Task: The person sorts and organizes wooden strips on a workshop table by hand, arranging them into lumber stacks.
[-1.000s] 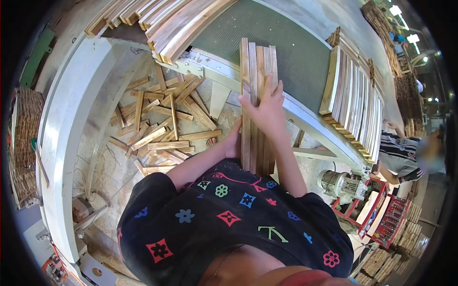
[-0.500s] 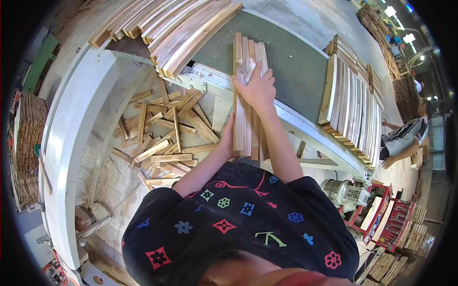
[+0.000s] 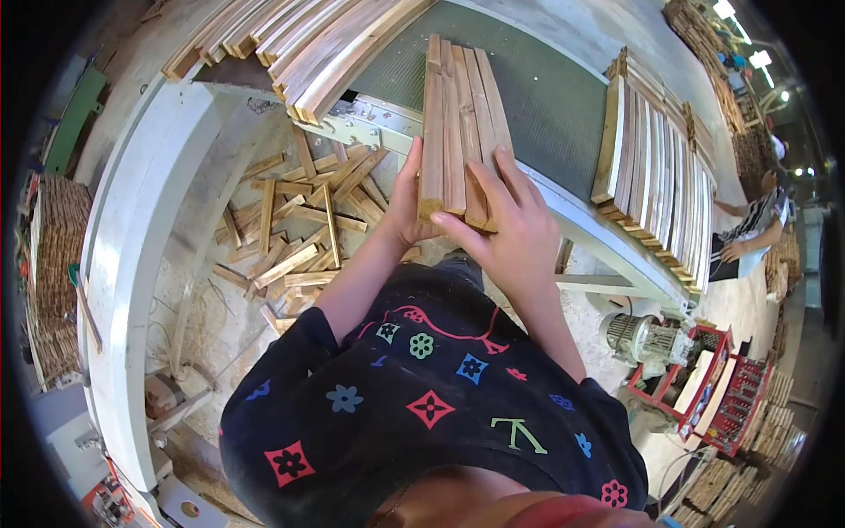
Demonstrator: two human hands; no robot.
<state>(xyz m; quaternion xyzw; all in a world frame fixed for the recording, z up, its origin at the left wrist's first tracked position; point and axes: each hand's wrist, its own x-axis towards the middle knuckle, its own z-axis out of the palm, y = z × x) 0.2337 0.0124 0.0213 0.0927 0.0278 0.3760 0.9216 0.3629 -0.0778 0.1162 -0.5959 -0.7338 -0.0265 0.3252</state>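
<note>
A bundle of several wooden strips lies side by side between my hands, its far part over the green conveyor belt and its near end jutting out past the belt's edge. My left hand presses on the bundle's left side, with its fingers partly hidden underneath. Gripping the near right corner is my right hand, its thumb against the end faces and its fingers along the top and right side.
Rows of wooden strips stand on the belt at left and right. Loose wood offcuts litter the floor below. A motor and a red rack are at lower right. Another person is at far right.
My right hand has moved from the top of the strips back to their near end. The bundle has shifted away from me onto the belt, and my left hand has risen along its side.
</note>
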